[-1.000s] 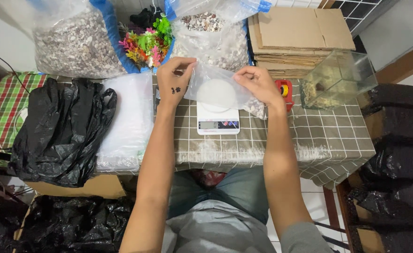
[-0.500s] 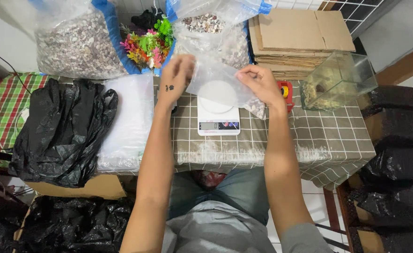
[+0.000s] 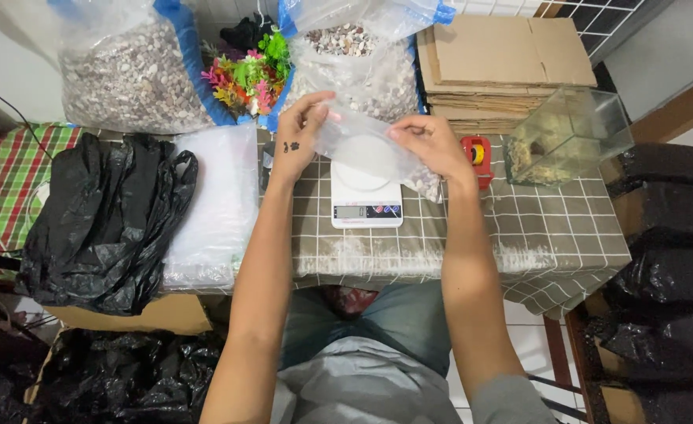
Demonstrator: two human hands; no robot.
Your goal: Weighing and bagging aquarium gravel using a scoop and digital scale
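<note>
While both hands pinch a clear plastic bag (image 3: 362,149) just above the white kitchen scale (image 3: 366,196), the left hand (image 3: 299,133) closes fingers on one top corner and the right hand (image 3: 429,145) grips the opposite edge. Judging by this, spreading the mouth evenly and keeping it taut over the scale, near the gravel sack (image 3: 362,71) beyond the fingertips, would serve best.

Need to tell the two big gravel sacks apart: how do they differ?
The left gravel sack looks wider and sits behind the black bags; the right gravel sack stands behind the scale, its mouth open, showing pebbles. The left one's mouth is out of view. Both are clear plastic with blue edges.
</note>
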